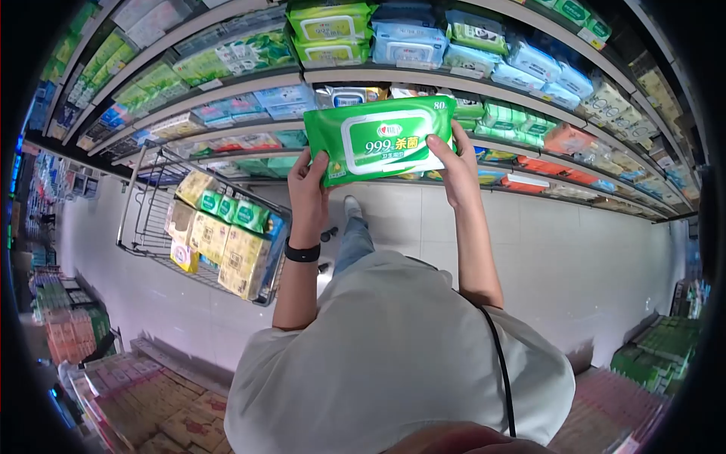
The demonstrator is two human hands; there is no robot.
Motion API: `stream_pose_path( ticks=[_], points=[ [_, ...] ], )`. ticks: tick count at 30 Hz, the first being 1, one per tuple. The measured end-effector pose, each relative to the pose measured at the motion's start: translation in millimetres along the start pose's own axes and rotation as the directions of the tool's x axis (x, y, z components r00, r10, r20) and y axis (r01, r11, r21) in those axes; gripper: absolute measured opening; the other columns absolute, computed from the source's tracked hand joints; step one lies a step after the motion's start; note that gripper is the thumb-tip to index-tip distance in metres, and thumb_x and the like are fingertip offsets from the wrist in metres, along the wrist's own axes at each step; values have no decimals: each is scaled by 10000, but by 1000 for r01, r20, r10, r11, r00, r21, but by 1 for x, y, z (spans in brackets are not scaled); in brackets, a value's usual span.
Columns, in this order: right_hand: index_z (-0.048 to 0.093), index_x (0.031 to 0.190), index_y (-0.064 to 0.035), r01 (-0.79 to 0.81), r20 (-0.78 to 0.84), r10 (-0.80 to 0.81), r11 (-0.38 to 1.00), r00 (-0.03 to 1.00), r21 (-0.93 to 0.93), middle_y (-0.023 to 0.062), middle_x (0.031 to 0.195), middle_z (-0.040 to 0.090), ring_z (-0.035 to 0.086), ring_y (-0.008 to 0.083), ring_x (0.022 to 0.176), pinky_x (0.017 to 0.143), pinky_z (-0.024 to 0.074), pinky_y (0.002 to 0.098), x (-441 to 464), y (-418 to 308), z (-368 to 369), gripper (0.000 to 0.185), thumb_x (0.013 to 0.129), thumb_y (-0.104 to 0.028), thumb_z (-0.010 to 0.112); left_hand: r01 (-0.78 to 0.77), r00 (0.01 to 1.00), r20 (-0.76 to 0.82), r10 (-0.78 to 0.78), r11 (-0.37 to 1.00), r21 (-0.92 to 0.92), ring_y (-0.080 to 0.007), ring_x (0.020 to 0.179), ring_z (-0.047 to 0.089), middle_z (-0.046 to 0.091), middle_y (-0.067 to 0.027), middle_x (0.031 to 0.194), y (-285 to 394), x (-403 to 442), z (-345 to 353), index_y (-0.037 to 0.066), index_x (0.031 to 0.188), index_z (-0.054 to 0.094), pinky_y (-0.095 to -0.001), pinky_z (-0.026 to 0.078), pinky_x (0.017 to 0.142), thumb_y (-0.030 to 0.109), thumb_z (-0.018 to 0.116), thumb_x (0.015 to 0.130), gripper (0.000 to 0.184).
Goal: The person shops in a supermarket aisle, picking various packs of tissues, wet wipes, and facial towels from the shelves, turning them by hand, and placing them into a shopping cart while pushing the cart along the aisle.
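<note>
Between both hands I hold a green pack of wet wipes [355, 163] with a white-framed lid, its printed front turned up toward me. My left hand [308, 172] grips the lower left end, thumb on the front. My right hand [456, 160] closes around the right end, its thumb lying on the lid's right edge. The fingers behind the pack are mostly hidden. Beyond it, similar green wipe packs [330, 29] stand on an upper shelf beside blue wipe packs [408, 45].
A wire shopping cart [144, 227] stands to my left, loaded with beige tissue packs [214, 236] and green packs [249, 216]. Stocked shelves [363, 74] curve across the front. Stacked cartons [166, 401] lie behind me at left, and green stacked packs [658, 348] at right.
</note>
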State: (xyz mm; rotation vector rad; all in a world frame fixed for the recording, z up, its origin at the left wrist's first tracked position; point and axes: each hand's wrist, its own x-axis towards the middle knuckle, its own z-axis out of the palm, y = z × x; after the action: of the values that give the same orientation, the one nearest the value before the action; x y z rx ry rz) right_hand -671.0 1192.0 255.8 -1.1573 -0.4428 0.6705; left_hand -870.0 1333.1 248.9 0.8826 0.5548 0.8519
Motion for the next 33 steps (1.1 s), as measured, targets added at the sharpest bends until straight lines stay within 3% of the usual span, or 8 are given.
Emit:
stream_pose_path(
  ticks=[3, 9, 14, 17, 24, 25, 29, 33],
  points=[
    [551, 1301, -23, -8, 1, 8, 973, 1000, -230, 100, 1067, 643, 590, 147, 950, 865, 443, 266, -26, -13, -14, 608, 822, -284, 822, 4, 1000, 20, -5, 1000, 19, -73, 788, 666, 696, -48, 1006, -8, -25, -13, -56, 1259, 612, -212, 551, 634, 186, 687, 965, 388],
    [580, 1208, -55, -53, 54, 69, 965, 996, -257, 86, 981, 660, 591, 143, 924, 823, 443, 259, -68, 2, -10, 531, 818, -320, 824, 123, 992, 26, -124, 990, 67, -133, 903, 692, 674, -77, 1097, 4, -76, -34, -44, 1298, 582, -295, 627, 736, 238, 691, 960, 453],
    [566, 1167, -64, -89, 78, 122, 938, 989, -336, 108, 995, 663, 604, 161, 941, 824, 464, 276, -98, 8, 10, 504, 826, -337, 818, 169, 984, 40, -174, 980, 101, -133, 896, 685, 663, -73, 1092, 14, -105, -57, -23, 1344, 531, -281, 617, 693, 268, 722, 933, 539],
    [560, 1165, -71, -99, 132, 167, 906, 977, -411, 120, 1024, 658, 606, 170, 951, 834, 466, 281, -107, 22, 25, 500, 831, -345, 813, 181, 978, 58, -203, 948, 261, -134, 863, 669, 654, -73, 1090, 18, -120, -87, -20, 1355, 506, -272, 570, 617, 217, 743, 910, 558],
    [561, 1237, -55, -63, 314, 243, 870, 918, -489, 128, 1112, 648, 605, 185, 1022, 870, 465, 295, -138, 76, 119, 538, 853, -358, 784, 149, 971, -216, -101, 965, 215, -127, 790, 646, 663, -70, 1016, 66, -194, -170, -16, 1327, 523, -257, 521, 560, 229, 811, 851, 608],
    [538, 1287, -28, -38, 409, 260, 878, 875, -477, 128, 1145, 639, 600, 190, 1041, 877, 465, 293, -144, 88, 136, 593, 859, -362, 777, 161, 968, -226, -108, 960, 231, -128, 774, 640, 662, -68, 1010, 78, -208, -187, -15, 1328, 518, -258, 517, 554, 226, 811, 851, 610],
    [456, 1393, 4, -78, 430, 406, 794, 807, -603, 159, 1226, 609, 593, 239, 1101, 928, 480, 337, -192, 125, 202, 782, 851, -456, 783, 111, 938, -344, -33, 972, 209, -130, 723, 635, 663, -75, 954, 94, -257, -264, -9, 1221, 564, -254, 503, 511, 210, 794, 861, 481],
    [421, 1407, 52, -117, 497, 527, 758, 690, -642, 213, 1285, 577, 580, 291, 1176, 978, 476, 370, -237, 176, 250, 885, 843, -534, 769, 182, 905, -410, -112, 974, 136, -140, 743, 639, 660, -87, 982, 111, -304, -329, -21, 1231, 551, -265, 514, 520, 190, 719, 904, 424]
  ],
)
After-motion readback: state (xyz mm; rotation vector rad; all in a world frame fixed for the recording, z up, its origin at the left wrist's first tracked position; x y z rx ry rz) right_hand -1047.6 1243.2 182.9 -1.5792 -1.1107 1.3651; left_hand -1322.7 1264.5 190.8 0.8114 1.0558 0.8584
